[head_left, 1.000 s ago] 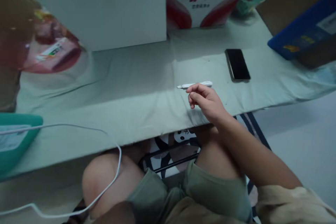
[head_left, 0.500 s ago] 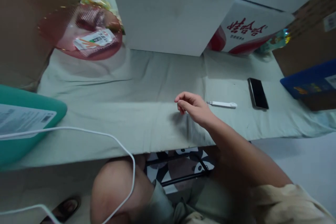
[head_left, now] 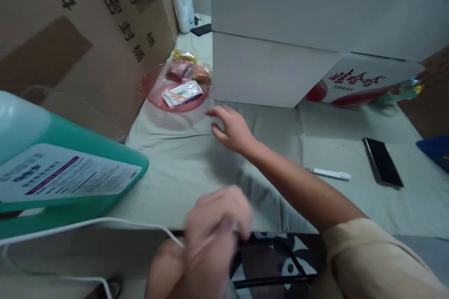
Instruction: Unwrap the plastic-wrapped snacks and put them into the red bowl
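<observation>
Pale green cloth covers the counter [head_left: 182,168], seen from the head camera and crowded along its far edge with boxes. At left stands a brown cardboard carton with black printed characters [head_left: 87,32]; at centre, a plain grey-white box [head_left: 273,56]; behind it, a white box with red lettering [head_left: 354,81].

The person's right hand [head_left: 231,128] reaches forward over the cloth, fingers spread loosely and its grip wide, holding nothing. It hovers just beside a shallow pink plastic dish [head_left: 175,91] that holds small wrapped packets, close to the lower corner of the grey-white box.

The left hand [head_left: 213,229], blurred, sits at the near edge of the counter. A thin white cable [head_left: 105,224] runs up to it, but whether the fingers close on the cable cannot be told.

Well to the right lie a slim white pen-shaped tool [head_left: 328,174] and, further right, a black smartphone [head_left: 382,162], face up and apart from each other. A teal plastic container with a white printed label [head_left: 70,173] fills the left foreground.
</observation>
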The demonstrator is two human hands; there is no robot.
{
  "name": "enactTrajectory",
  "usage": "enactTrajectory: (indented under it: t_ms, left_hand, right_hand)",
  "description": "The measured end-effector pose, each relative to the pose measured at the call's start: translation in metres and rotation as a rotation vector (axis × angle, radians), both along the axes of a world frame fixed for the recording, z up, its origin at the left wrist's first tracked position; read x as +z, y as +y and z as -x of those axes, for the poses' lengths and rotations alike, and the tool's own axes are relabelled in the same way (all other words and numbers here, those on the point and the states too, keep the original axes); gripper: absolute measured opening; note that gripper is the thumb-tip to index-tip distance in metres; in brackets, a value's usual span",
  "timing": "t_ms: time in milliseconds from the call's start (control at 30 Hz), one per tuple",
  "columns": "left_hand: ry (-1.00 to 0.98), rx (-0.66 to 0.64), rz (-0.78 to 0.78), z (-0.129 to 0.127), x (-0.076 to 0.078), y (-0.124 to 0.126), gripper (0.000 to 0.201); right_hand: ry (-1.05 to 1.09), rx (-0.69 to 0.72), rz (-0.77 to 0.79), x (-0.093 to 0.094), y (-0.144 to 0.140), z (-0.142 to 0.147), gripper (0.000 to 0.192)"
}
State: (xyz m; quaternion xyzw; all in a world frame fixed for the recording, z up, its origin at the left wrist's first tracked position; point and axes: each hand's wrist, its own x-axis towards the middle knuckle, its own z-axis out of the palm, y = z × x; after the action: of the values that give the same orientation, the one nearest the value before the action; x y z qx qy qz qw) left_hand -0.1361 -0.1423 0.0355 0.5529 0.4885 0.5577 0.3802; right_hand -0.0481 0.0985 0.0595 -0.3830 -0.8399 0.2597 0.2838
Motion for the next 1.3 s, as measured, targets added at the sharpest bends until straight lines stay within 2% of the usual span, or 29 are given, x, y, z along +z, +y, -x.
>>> enactTrajectory:
  t_ms: [67,100,133,233,300,400,500,667,800,900,1000,1067,1100,1167,1233,1300]
  left_hand:
    - [-0.022,-0.06,-0.003,-0.021,0.023,0.052,0.027]
    - [-0.04,-0.1,-0.006,-0.029,0.032,0.07,0.031]
    - [-0.028,-0.079,-0.008,-0.036,0.038,0.083,0.033]
    - [0.022,-0.053,0.037,-0.039,0.041,0.094,0.039]
    - [0.061,-0.002,0.053,-0.031,0.037,0.091,0.043]
    - [0.112,0.117,0.007,-0.015,0.032,0.089,0.028]
    - [0.053,0.176,0.014,-0.005,0.031,0.088,0.008]
    - [-0.071,0.099,0.145,-0.011,0.034,0.083,0.029]
    - [-0.02,0.046,0.127,-0.021,0.033,0.087,0.018]
    - [0.037,0.024,0.116,-0.03,0.032,0.093,0.023]
    - [0.116,0.047,0.093,-0.044,0.034,0.098,0.046]
    - [0.159,0.054,0.067,-0.054,0.036,0.102,0.053]
    - [0.173,0.046,0.055,-0.058,0.036,0.105,0.05]
    - [0.205,0.029,0.056,-0.057,0.032,0.113,0.031]
    - [0.263,0.047,0.099,-0.045,0.024,0.122,0.007]
    - [0.373,0.134,0.139,-0.024,0.015,0.127,0.005]
  right_hand:
    - [-0.161,0.046,-0.126,0.004,0.024,0.032,0.048]
    - [-0.237,0.064,-0.171,0.005,0.034,0.046,0.051]
    - [-0.307,0.083,-0.198,0.005,0.043,0.059,0.047]
    - [-0.405,0.103,-0.19,0.002,0.059,0.079,0.019]
    - [-0.417,0.103,-0.181,0.0,0.06,0.075,0.012]
    - [-0.406,0.128,-0.209,-0.005,0.042,0.046,0.012]
    - [-0.433,0.136,-0.262,-0.013,0.007,-0.007,0.013]
    - [-0.502,0.031,-0.405,-0.026,-0.046,-0.127,0.02]
    - [-0.546,-0.051,-0.408,-0.03,-0.062,-0.218,0.024]
    - [-0.572,-0.211,-0.41,-0.029,-0.071,-0.263,0.024]
    - [-0.501,-0.422,-0.424,-0.029,-0.09,-0.278,0.023]
    - [-0.378,-0.461,-0.408,-0.034,-0.11,-0.271,0.026]
    - [-0.301,-0.438,-0.389,-0.039,-0.12,-0.263,0.025]
    - [-0.17,-0.377,-0.34,-0.051,-0.139,-0.243,0.023]
    - [-0.071,-0.288,-0.269,-0.064,-0.154,-0.223,0.023]
    - [0.009,-0.228,-0.198,-0.073,-0.162,-0.21,0.025]
